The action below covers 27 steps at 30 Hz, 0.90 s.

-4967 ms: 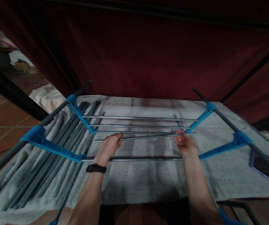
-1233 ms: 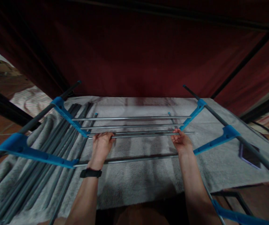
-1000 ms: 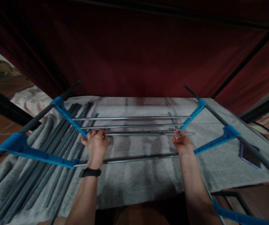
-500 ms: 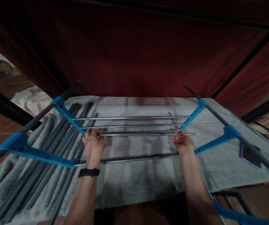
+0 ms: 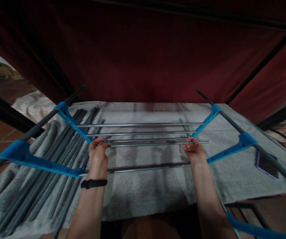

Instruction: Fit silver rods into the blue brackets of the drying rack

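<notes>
My left hand (image 5: 98, 154), with a black band at its wrist, is closed on the left part of a thin metal rod (image 5: 145, 144). My right hand (image 5: 194, 149) pinches the same rod near its right end, which sticks out past the fingers. The rod lies across a rack frame between blue plastic brackets, the left one (image 5: 73, 121) and the right one (image 5: 209, 118). Other thin rods (image 5: 143, 124) span these brackets behind my hands. A nearer rod (image 5: 147, 168) runs below my wrists. My left fingertips are close to the left bracket; their exact contact is hidden.
Several grey tubes (image 5: 45, 166) lie on the grey blanket (image 5: 145, 196) at the left. A phone (image 5: 267, 164) lies at the right, under the frame's right tube (image 5: 232, 124). Dark red fabric (image 5: 143, 59) hangs behind. Another blue bracket (image 5: 254, 229) shows at the lower right.
My left hand has turned and shifted slightly left along the rod. The rod's left end has come a little nearer to me, apart from the rod behind. My right hand has hardly moved.
</notes>
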Each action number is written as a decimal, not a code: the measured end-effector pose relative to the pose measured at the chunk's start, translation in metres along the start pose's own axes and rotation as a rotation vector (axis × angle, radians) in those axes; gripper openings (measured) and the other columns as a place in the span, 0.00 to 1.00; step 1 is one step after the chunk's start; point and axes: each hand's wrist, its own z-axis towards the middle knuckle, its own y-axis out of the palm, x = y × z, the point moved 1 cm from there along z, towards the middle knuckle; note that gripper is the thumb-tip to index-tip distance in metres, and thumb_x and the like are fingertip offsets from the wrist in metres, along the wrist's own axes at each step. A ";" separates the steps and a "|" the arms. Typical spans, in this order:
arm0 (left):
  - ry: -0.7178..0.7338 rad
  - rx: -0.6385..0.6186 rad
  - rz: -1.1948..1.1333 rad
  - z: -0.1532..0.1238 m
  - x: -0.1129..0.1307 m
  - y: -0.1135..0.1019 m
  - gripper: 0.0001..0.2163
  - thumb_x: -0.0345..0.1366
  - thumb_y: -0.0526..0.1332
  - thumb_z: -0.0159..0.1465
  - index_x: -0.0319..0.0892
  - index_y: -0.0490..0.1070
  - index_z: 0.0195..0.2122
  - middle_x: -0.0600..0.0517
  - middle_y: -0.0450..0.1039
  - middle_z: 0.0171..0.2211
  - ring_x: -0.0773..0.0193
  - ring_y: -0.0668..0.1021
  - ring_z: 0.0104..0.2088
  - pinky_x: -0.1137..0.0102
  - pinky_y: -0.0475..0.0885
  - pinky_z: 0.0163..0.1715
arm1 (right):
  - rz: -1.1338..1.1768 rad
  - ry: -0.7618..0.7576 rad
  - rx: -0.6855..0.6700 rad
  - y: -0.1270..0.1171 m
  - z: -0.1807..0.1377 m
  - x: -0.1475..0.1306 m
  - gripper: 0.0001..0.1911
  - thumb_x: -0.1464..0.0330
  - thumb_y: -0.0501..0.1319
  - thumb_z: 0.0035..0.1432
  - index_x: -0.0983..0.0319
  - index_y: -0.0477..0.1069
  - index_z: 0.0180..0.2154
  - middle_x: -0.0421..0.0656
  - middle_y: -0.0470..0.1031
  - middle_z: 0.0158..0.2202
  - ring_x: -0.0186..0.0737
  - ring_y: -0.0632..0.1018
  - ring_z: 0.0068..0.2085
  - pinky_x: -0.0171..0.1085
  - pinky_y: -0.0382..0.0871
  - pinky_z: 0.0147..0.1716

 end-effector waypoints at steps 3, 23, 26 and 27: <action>-0.076 0.059 -0.147 -0.004 0.006 0.004 0.14 0.16 0.56 0.49 0.40 0.68 0.30 0.57 0.68 0.26 0.71 0.73 0.26 0.76 0.67 0.29 | 0.010 0.022 0.013 0.002 -0.002 0.000 0.09 0.77 0.53 0.60 0.60 0.67 0.31 0.32 0.74 0.24 0.27 0.75 0.24 0.30 0.74 0.26; -0.349 0.085 -0.407 -0.007 0.018 0.007 0.10 0.24 0.48 0.67 0.40 0.66 0.33 0.52 0.73 0.27 0.69 0.79 0.29 0.76 0.76 0.29 | -0.002 0.026 0.007 0.004 -0.004 0.002 0.09 0.76 0.52 0.60 0.60 0.67 0.32 0.33 0.74 0.26 0.27 0.76 0.25 0.31 0.74 0.27; -0.438 0.105 -0.418 -0.005 0.020 0.007 0.11 0.24 0.47 0.67 0.40 0.65 0.30 0.53 0.72 0.26 0.71 0.78 0.26 0.79 0.75 0.27 | -0.006 0.026 -0.002 0.004 -0.004 0.003 0.09 0.76 0.52 0.61 0.60 0.67 0.32 0.32 0.74 0.26 0.27 0.76 0.25 0.31 0.74 0.27; -0.448 0.103 -0.427 -0.005 0.020 0.007 0.12 0.25 0.47 0.68 0.40 0.65 0.30 0.53 0.72 0.26 0.71 0.77 0.26 0.79 0.75 0.26 | -0.007 0.027 -0.005 0.005 -0.005 0.003 0.09 0.76 0.52 0.61 0.60 0.67 0.32 0.32 0.74 0.26 0.27 0.76 0.25 0.31 0.74 0.27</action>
